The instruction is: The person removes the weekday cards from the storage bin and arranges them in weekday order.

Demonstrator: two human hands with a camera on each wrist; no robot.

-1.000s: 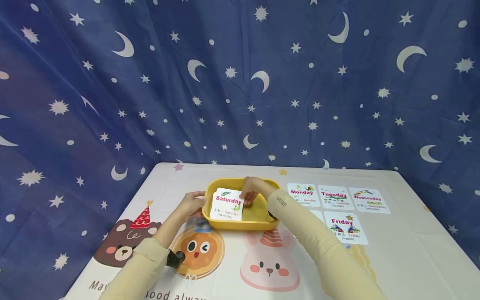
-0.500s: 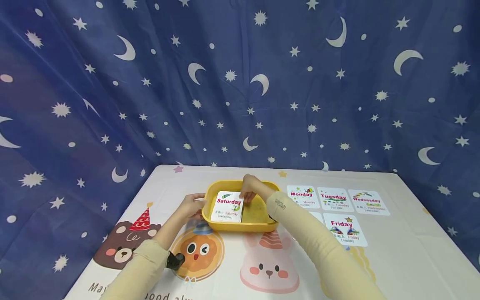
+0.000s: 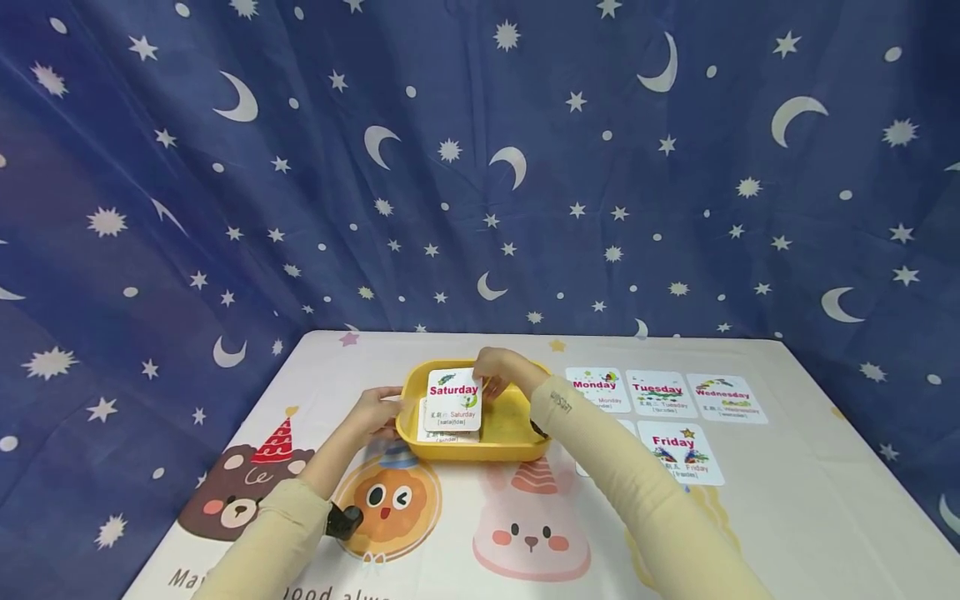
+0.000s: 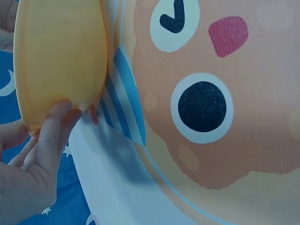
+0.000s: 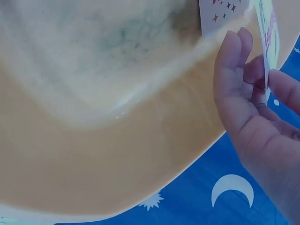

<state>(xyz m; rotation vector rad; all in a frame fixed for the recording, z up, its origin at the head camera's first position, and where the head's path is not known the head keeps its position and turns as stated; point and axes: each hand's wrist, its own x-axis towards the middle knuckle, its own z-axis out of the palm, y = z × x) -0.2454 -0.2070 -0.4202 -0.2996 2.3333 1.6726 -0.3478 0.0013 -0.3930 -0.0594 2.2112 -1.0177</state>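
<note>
A yellow tray (image 3: 480, 452) stands near the middle of the table, its left end held by my left hand (image 3: 375, 412). In the left wrist view, fingers (image 4: 52, 133) reach under the tray's wall (image 4: 61, 51), with the thumb on the other side. Over the tray, my right hand (image 3: 504, 368) pinches the white Saturday card (image 3: 453, 402) at its upper right edge. The right wrist view has this card (image 5: 267, 37) edge-on between thumb and fingers (image 5: 228, 61). Beneath it, another card (image 3: 435, 436) lies in the tray, mostly covered.
On the right lie the Monday card (image 3: 597, 388), Tuesday card (image 3: 662, 394), Wednesday card (image 3: 727, 398) and Friday card (image 3: 681, 452). My right sleeve (image 3: 630, 475) hides most of one more card (image 3: 628, 426). A blue star-patterned curtain (image 3: 420, 275) hangs behind the printed tablecloth (image 3: 795, 517).
My right hand has raised the Saturday card off the card below, whose lower part now shows. The left hand stays on the tray. The whole view has shifted slightly.
</note>
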